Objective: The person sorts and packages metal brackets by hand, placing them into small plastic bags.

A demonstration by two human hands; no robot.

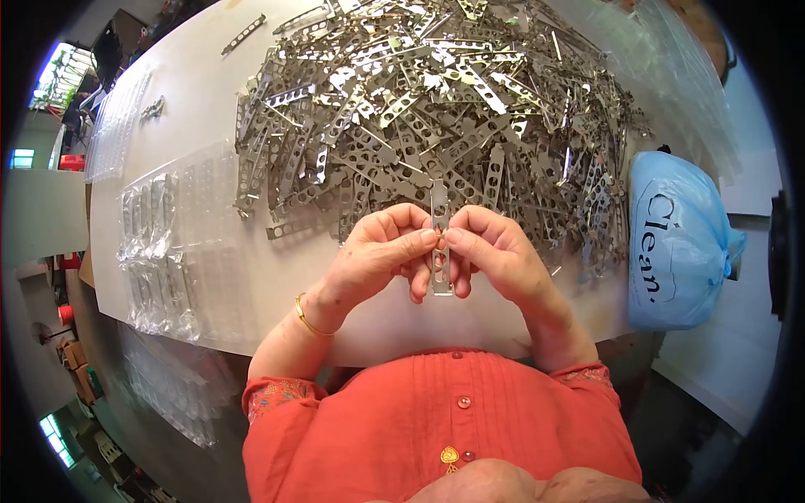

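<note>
Both hands hold one flat metal bracket with a row of holes, upright in front of my chest. My left hand pinches its left edge between thumb and fingers. On the opposite edge, my right hand grips with thumb and bent fingers. The thumbs nearly meet across the bracket's middle, covering part of it. Just beyond my hands lies a large pile of similar metal brackets, heaped in all directions on the pale table.
Clear plastic trays, some holding brackets, lie at the left. A few brackets lie apart at the far left. A blue plastic bag marked "Clean" stands at the right edge. Clear plastic sheets are at the back right.
</note>
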